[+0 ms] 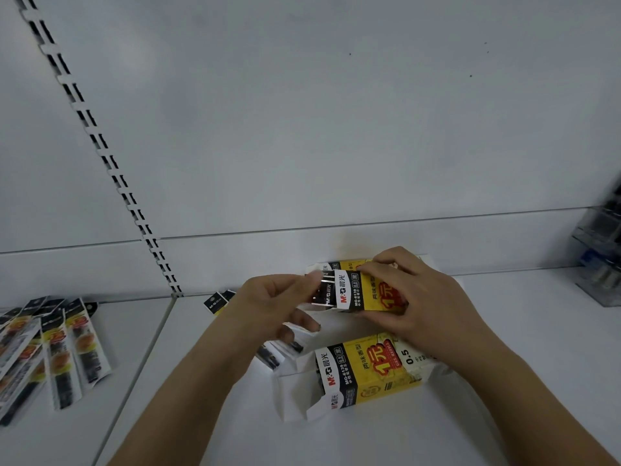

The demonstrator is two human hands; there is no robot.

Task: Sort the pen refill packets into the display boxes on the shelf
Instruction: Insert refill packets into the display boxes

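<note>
My right hand (413,297) grips a yellow, black and white display box (366,292), lifted above the white shelf (504,381). My left hand (268,304) pinches the box's left end flap (322,290). Below them a second, matching display box (369,368) lies on the shelf with its left end flaps open. A third box (339,265) peeks out behind the held one. A fan of pen refill packets (50,351) lies on the shelf at the far left. One more packet (216,301) shows just behind my left wrist.
A slotted upright rail (100,149) runs diagonally down the white back panel to the shelf joint. A clear plastic organiser (601,260) with dark items stands at the right edge. White loose flaps or packets (285,351) lie under my left hand.
</note>
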